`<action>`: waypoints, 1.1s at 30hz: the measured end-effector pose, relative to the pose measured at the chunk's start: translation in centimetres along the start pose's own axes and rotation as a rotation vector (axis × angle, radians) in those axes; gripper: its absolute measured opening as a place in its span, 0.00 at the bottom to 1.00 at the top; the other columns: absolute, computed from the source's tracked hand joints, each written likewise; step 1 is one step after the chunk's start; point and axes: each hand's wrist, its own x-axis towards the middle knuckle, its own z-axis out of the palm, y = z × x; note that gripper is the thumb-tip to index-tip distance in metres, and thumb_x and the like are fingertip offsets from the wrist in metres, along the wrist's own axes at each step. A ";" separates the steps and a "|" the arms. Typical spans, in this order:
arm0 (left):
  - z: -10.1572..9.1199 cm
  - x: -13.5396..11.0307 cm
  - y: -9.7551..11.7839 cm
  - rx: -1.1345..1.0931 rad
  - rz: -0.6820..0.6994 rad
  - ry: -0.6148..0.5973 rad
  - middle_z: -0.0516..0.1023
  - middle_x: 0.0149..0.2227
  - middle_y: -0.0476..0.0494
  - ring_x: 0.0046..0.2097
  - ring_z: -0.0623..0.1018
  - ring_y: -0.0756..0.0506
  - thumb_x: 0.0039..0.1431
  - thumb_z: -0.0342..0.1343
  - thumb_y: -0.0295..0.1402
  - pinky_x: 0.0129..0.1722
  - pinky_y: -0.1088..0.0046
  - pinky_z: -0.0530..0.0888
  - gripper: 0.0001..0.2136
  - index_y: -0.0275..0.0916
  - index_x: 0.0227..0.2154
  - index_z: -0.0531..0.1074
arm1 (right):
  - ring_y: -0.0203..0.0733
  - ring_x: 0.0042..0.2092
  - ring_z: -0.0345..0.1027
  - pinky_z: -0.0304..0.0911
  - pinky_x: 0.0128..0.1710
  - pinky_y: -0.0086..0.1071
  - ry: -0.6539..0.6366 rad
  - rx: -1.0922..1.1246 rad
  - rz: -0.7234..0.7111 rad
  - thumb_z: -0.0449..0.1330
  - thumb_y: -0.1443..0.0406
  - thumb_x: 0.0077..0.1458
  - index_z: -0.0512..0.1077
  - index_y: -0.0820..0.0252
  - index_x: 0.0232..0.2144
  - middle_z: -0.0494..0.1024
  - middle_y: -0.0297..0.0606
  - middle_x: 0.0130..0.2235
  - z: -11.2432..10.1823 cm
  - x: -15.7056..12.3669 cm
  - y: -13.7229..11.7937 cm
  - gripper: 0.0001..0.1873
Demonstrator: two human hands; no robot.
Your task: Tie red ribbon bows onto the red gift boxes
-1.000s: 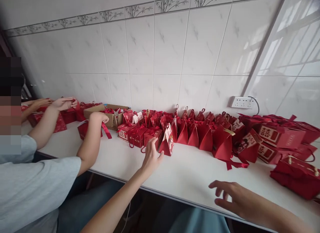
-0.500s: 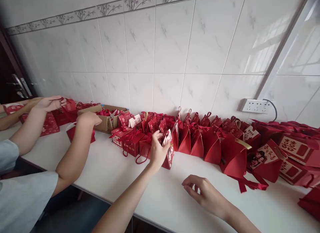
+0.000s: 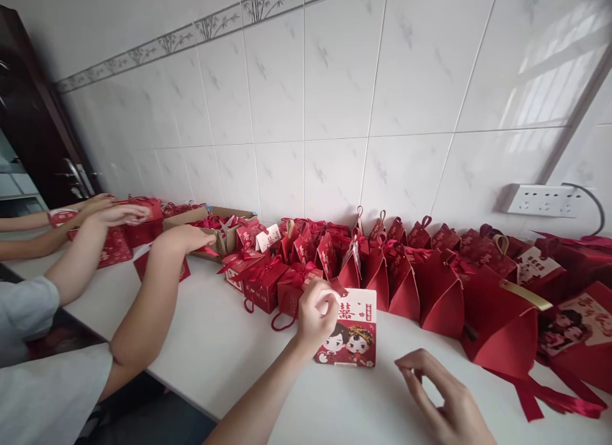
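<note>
My left hand (image 3: 317, 312) pinches the top of a small red-and-white wedding gift box (image 3: 352, 333). The box's printed front, with two cartoon figures and a red character, is turned towards me, close above the white table or resting on it; I cannot tell which. To the right, over the table, my right hand (image 3: 442, 394) is curled with thumb and forefinger tips together, and nothing shows between them. Beside the held box, a red gift box with a ribbon bow (image 3: 292, 295) stands on the table. A triangular red box (image 3: 440, 298) is behind my right hand.
Rows of red gift boxes line the tiled wall. At the left, another person's hand (image 3: 184, 240) works near a cardboard carton (image 3: 222, 244) of red items, with further arms beyond. A power strip (image 3: 542, 201) is on the wall. Red ribbons (image 3: 549, 394) trail at right.
My left hand has brought the gift box forward, away from the row, and its printed front now faces me. My right hand's thumb and forefinger have come together. The view has shifted.
</note>
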 end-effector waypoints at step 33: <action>-1.0 -1.0 0.1 -0.070 0.092 -0.129 0.68 0.36 0.46 0.36 0.74 0.48 0.52 0.52 0.27 0.35 0.72 0.76 0.15 0.41 0.43 0.60 | 0.34 0.26 0.67 0.65 0.25 0.27 0.188 0.391 0.014 0.61 0.58 0.52 0.71 0.59 0.27 0.74 0.32 0.25 2.1 10.5 -6.3 0.11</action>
